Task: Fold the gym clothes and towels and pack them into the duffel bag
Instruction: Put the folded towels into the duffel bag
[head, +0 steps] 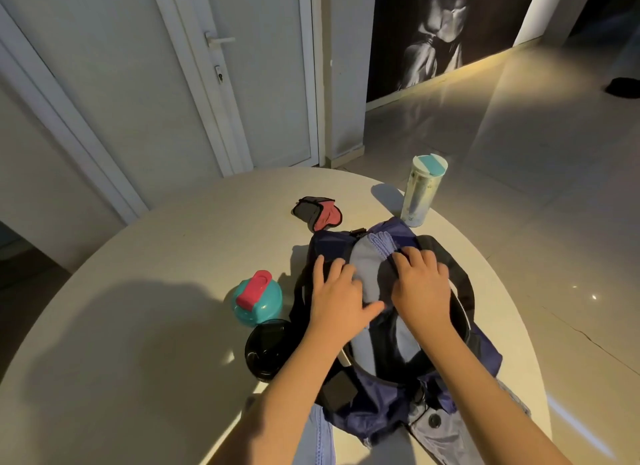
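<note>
Partly hidden under both hands, a pale towel lies in the duffel bag. The left hand presses with flat fingers, while the right hand curls its fingertips out of sight, grip unclear.

Left of the navy-blue fabric duffel bag, a teal round bottle with a pink flip lid and a black round container stand just beside it, closing that flank. Beyond its far end lies a grey-and-pink fabric pouch. At its far-right corner stands a tall clear tumbler with a teal lid. Both hands, left and right, and pale grey-blue cloth fill its opening. Farther left, the round white table offers open room.
</note>
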Demonstrator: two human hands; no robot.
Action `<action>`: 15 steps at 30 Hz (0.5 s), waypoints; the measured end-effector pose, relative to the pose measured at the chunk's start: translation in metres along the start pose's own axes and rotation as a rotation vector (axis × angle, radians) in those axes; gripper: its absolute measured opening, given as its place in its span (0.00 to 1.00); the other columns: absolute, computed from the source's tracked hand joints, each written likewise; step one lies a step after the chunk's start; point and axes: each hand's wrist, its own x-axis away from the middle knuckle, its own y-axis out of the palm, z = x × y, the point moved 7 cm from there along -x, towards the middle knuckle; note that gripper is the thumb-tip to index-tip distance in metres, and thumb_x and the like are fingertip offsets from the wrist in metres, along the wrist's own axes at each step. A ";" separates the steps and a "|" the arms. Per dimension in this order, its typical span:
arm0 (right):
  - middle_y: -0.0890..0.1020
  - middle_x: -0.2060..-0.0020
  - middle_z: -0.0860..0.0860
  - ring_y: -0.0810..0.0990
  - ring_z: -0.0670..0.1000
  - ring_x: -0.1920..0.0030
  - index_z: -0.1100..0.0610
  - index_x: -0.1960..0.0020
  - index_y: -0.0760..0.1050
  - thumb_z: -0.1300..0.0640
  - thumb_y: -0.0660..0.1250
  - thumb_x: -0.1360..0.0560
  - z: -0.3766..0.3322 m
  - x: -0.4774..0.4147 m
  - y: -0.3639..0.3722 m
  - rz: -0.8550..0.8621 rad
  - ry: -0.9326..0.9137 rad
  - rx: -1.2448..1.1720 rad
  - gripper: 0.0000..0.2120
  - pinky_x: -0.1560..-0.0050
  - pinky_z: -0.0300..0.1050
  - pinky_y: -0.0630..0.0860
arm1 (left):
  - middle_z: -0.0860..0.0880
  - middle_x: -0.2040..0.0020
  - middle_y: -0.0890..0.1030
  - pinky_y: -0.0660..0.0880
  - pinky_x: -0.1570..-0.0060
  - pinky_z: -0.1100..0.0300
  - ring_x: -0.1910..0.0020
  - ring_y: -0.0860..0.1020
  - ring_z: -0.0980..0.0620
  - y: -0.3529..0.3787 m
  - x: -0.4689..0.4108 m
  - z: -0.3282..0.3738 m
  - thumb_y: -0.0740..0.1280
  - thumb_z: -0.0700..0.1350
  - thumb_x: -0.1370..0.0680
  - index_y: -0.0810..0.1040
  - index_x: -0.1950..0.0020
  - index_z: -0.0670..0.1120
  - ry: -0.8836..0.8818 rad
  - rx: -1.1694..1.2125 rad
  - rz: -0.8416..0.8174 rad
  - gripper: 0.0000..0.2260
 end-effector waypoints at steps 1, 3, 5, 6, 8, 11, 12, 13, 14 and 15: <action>0.82 0.53 0.60 0.79 0.62 0.56 0.63 0.52 0.81 0.69 0.74 0.44 0.004 0.001 -0.001 -0.007 0.016 0.022 0.20 0.60 0.52 0.75 | 0.47 0.45 0.79 0.52 0.31 0.42 0.38 0.72 0.45 0.005 0.000 0.006 0.52 0.69 0.31 0.84 0.54 0.46 0.000 -0.036 -0.030 0.33; 0.83 0.52 0.59 0.79 0.63 0.54 0.62 0.50 0.81 0.69 0.74 0.42 0.014 0.001 0.000 -0.024 0.061 0.031 0.20 0.57 0.54 0.75 | 0.43 0.34 0.73 0.44 0.30 0.37 0.30 0.64 0.42 0.013 -0.001 0.015 0.50 0.73 0.31 0.80 0.42 0.43 -0.023 -0.124 -0.154 0.39; 0.83 0.52 0.58 0.79 0.63 0.53 0.60 0.48 0.81 0.68 0.75 0.40 0.023 0.001 0.000 -0.025 0.094 0.027 0.20 0.56 0.55 0.74 | 0.39 0.26 0.61 0.37 0.30 0.34 0.25 0.52 0.40 0.018 -0.003 0.024 0.54 0.72 0.28 0.70 0.30 0.40 -0.065 -0.220 -0.268 0.41; 0.83 0.52 0.58 0.78 0.63 0.54 0.60 0.47 0.81 0.69 0.75 0.39 0.027 0.001 0.000 -0.025 0.106 0.018 0.21 0.57 0.54 0.73 | 0.38 0.24 0.58 0.36 0.31 0.33 0.24 0.49 0.39 0.021 -0.004 0.028 0.56 0.70 0.27 0.65 0.28 0.39 -0.089 -0.269 -0.295 0.41; 0.84 0.55 0.58 0.79 0.63 0.57 0.60 0.46 0.80 0.70 0.73 0.37 0.037 0.001 0.000 -0.032 0.133 -0.007 0.20 0.59 0.53 0.72 | 0.38 0.25 0.58 0.34 0.33 0.31 0.24 0.49 0.38 0.027 -0.006 0.034 0.58 0.67 0.25 0.64 0.27 0.38 -0.148 -0.315 -0.321 0.38; 0.83 0.62 0.57 0.79 0.62 0.63 0.59 0.49 0.81 0.66 0.72 0.32 0.050 0.003 0.003 -0.068 0.157 -0.018 0.12 0.62 0.49 0.70 | 0.40 0.30 0.68 0.37 0.32 0.31 0.26 0.58 0.40 0.032 -0.009 0.034 0.64 0.60 0.25 0.72 0.32 0.41 -0.216 -0.298 -0.270 0.29; 0.83 0.64 0.57 0.79 0.62 0.64 0.59 0.50 0.82 0.64 0.72 0.30 0.053 0.003 0.004 -0.077 0.152 -0.028 0.09 0.64 0.48 0.69 | 0.41 0.34 0.73 0.39 0.32 0.31 0.28 0.63 0.41 0.033 -0.010 0.034 0.68 0.56 0.26 0.77 0.37 0.44 -0.207 -0.287 -0.255 0.22; 0.83 0.66 0.57 0.79 0.62 0.66 0.59 0.51 0.82 0.62 0.71 0.29 0.056 0.002 0.004 -0.078 0.152 -0.047 0.07 0.65 0.47 0.69 | 0.43 0.40 0.78 0.42 0.31 0.31 0.31 0.67 0.42 0.034 -0.011 0.035 0.71 0.50 0.28 0.81 0.45 0.46 -0.184 -0.279 -0.253 0.15; 0.83 0.67 0.58 0.79 0.63 0.67 0.59 0.52 0.82 0.60 0.70 0.27 0.059 0.000 0.002 -0.065 0.160 -0.070 0.05 0.66 0.46 0.67 | 0.44 0.48 0.80 0.45 0.30 0.31 0.35 0.71 0.43 0.034 -0.013 0.036 0.73 0.46 0.31 0.82 0.53 0.47 -0.158 -0.276 -0.277 0.09; 0.83 0.67 0.59 0.79 0.63 0.67 0.60 0.53 0.82 0.59 0.69 0.26 0.063 -0.001 0.000 -0.046 0.176 -0.093 0.06 0.67 0.45 0.65 | 0.46 0.54 0.81 0.47 0.30 0.32 0.38 0.73 0.45 0.032 -0.015 0.036 0.74 0.43 0.33 0.82 0.57 0.48 -0.131 -0.283 -0.293 0.06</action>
